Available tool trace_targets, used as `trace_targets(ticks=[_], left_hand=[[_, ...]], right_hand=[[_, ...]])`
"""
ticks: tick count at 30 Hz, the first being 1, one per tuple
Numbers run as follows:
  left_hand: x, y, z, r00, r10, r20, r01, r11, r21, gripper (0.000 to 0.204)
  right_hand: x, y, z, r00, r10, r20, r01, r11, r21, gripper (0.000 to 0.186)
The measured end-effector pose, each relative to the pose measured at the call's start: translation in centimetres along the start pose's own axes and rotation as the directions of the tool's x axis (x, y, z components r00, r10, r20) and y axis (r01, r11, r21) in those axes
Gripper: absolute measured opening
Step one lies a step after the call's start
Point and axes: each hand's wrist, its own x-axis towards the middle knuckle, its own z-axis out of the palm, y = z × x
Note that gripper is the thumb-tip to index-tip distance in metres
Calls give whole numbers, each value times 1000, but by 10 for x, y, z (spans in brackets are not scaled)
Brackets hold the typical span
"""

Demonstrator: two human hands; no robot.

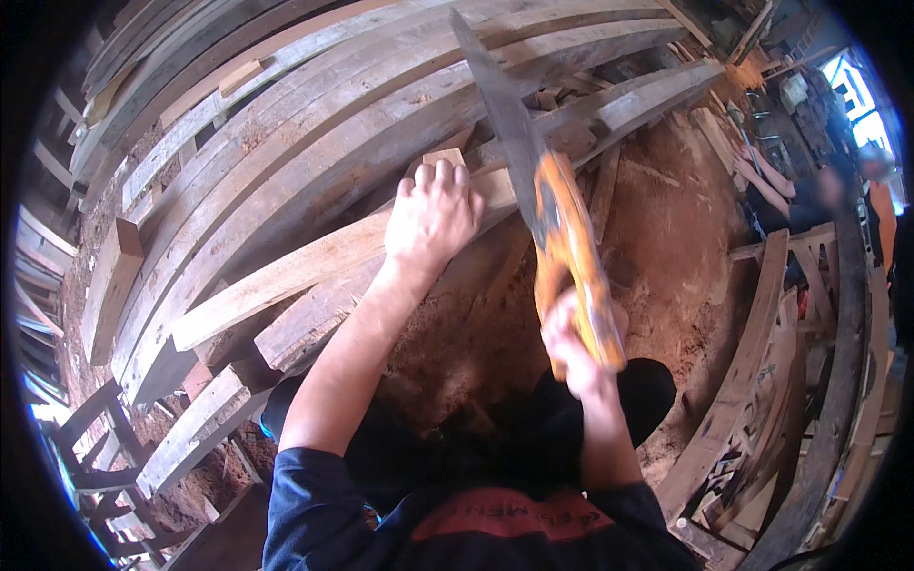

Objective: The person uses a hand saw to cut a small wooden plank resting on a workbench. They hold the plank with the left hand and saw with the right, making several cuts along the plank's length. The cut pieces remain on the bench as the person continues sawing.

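Note:
My left hand [434, 211] is closed over a pale timber [276, 277], near its far end, with knuckles up. The timber lies slanting across a rougher board [307, 325]. My right hand [576, 333] grips the orange handle [578, 248] of a hand saw, whose long grey blade [494, 98] points up and away, just right of the timber's end. The saw is slightly blurred by motion, and whether its teeth touch the wood I cannot tell.
Long curved planks [356, 105] are stacked ahead and left. Sawdust-strewn dirt [666, 285] lies below. More timbers [736, 376] stand at the right. Another person [805, 195] with bare arms is at the upper right, with someone in orange [883, 224] behind, beside a bright window [855, 100].

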Motion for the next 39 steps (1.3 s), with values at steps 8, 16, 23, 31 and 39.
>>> trace_targets(ticks=[8,16,23,31,39], left_hand=[[-2,4,-1,999,29,21,-27,998,-58,25],[1,4,-1,1000,17,-1,-17,999,-38,26],[-4,8,-1,1000,-2,0,2,1000,-19,26],[0,7,-1,1000,4,6,-3,1000,-19,26],[-3,5,1,1000,18,2,-18,1000,14,32]], right_hand=[[16,3,6,998,-48,36,53,988,-142,18],[-24,4,-5,974,-197,109,213,964,-161,21],[2,0,3,998,-28,-54,24,997,-77,21],[34,-6,15,990,-84,110,115,943,-313,21],[-18,7,12,1000,-18,-8,17,999,-28,23]])
